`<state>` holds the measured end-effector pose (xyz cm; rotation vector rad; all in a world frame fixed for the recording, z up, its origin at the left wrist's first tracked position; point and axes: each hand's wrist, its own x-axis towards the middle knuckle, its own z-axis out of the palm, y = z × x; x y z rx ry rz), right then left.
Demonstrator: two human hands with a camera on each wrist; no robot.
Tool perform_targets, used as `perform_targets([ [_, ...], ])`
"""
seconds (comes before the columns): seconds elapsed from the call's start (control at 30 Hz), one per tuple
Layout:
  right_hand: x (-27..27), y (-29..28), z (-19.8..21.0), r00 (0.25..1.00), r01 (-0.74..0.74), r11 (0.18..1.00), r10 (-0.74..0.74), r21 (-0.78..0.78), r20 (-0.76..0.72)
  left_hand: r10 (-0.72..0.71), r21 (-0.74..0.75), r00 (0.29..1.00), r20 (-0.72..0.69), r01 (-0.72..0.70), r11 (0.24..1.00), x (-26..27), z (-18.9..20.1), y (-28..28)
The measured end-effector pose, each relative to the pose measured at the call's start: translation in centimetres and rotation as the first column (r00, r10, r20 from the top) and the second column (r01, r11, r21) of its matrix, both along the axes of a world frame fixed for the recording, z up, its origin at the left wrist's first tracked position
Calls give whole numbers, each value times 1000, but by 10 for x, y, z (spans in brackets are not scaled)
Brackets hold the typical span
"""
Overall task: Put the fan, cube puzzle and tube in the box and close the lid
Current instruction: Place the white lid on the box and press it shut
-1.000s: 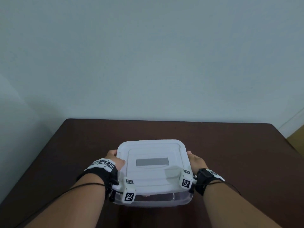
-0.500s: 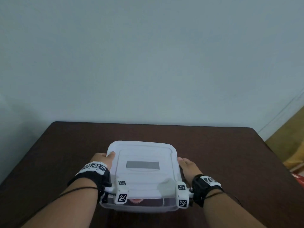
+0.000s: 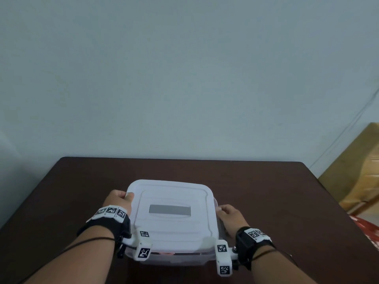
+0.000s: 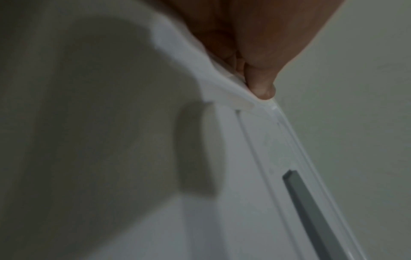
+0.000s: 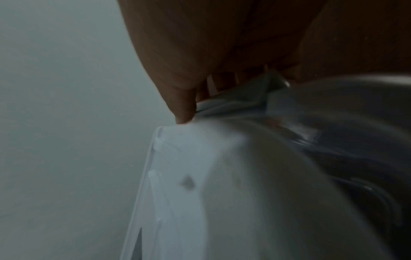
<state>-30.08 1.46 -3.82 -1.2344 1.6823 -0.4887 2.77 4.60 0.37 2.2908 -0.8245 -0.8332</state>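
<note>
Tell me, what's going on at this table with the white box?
A person is closing a plastic box on a dark brown table. The white lid already sits on top. The left hand grips the lid's left edge and the right hand holds the right edge, thumbs on the rim. Something pinkish shows through the clear front wall, but what it is cannot be told.

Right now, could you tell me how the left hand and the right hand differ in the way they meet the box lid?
The left hand sits at the far left corner of the lid, thumb on its top edge; the right hand sits midway along the right side. The left hand's grip curls over the rim; the right hand's fingers lie lower, against the box side. Both wear black wrist straps and touch the lid's edge.
</note>
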Motion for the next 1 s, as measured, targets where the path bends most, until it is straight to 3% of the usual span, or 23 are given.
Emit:
perform_targets([
  [0.2,7,4,-1,987,-53,996,42,-70,-158,-15,51,1000,7,14,999,-1,-11,4],
  [0.33,12,6,-6,993,47,995,-56,-83,-107,-88,114,996,30,84,990,-12,-16,4],
  [0.5,22,12,-12,991,92,993,-98,-68,-88,-223,234,953,206,173,957,-14,-27,0],
  [0.7,21,13,-16,991,126,992,-126,4,-43,-159,208,987,-14,158,965,-12,-33,11],
  [0.87,32,9,-13,977,118,993,-119,-16,-176,-167,341,986,17,151,928,-2,-34,7],
  [1.0,44,10,-9,918,-37,999,20,-36,-397,-268,367,948,171,191,911,-4,-32,2],
])
